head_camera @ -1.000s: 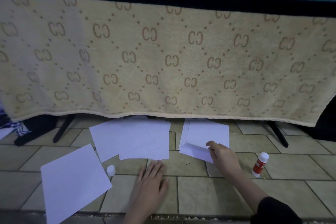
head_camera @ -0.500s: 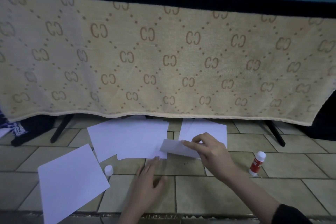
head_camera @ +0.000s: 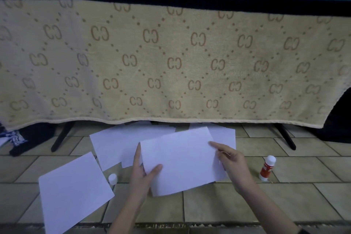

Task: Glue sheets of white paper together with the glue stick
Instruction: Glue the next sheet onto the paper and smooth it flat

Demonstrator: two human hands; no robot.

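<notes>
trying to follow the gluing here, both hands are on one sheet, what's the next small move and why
Probably lay the held sheet flat on the tiled floor in front and free the right hand. Both it and the left hand hold the sheet by its edges, while the glue stick stands untouched to the right, so no glue can go on until a hand is free.

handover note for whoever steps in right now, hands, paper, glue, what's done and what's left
Left hand pinches the held sheet at its left edge; right hand holds its right side.
Glue stick stands on the floor tiles to the right, not in hand. A small white cap sits left of the left hand.
More sheets: loose sheet at left, stack behind.
Whether any sheets are glued yet cannot be told; gluing is left.
</notes>
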